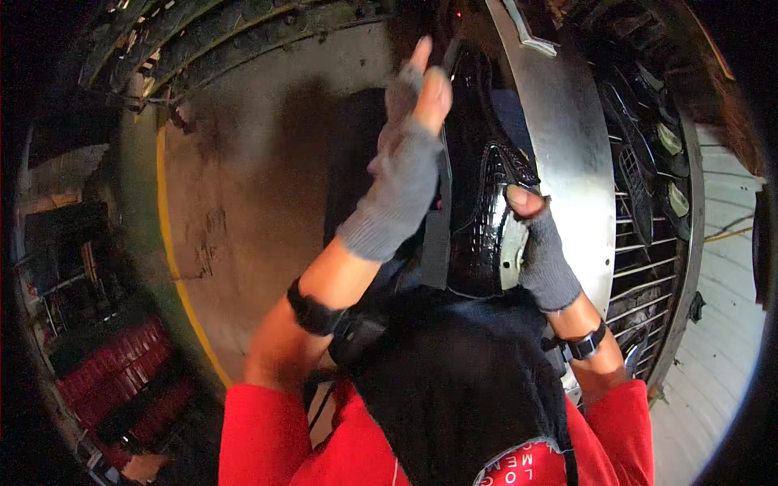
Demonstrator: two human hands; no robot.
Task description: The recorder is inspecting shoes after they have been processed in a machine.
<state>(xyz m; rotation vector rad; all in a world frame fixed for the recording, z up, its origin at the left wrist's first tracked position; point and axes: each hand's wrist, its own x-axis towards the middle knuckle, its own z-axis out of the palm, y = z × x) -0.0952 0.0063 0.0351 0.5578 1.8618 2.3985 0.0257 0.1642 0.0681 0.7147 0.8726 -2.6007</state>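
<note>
A glossy black shoe (480, 231) with a crocodile-like pattern lies lengthwise in front of me, above my dark apron. At its near end a pale form with a small dark hole (510, 257) shows along the right side. My right hand (545, 243), in a grey fingerless glove, grips this side, thumb over the shoe's edge; its other fingers are hidden. My left hand (409, 134), gloved the same way, is raised to the left of the shoe's far part. Its visible fingers stretch forward, slightly blurred, with a thin dark edge close beside them.
Right of the shoe curves a bare metal sheet (571, 130). Beyond it, a barred rack (648, 259) holds several dark shoes (636, 182). A yellow floor line (172, 243) runs down the left. Dark red stacked items (121, 364) stand lower left, and shelving (203, 36) spans the upper left.
</note>
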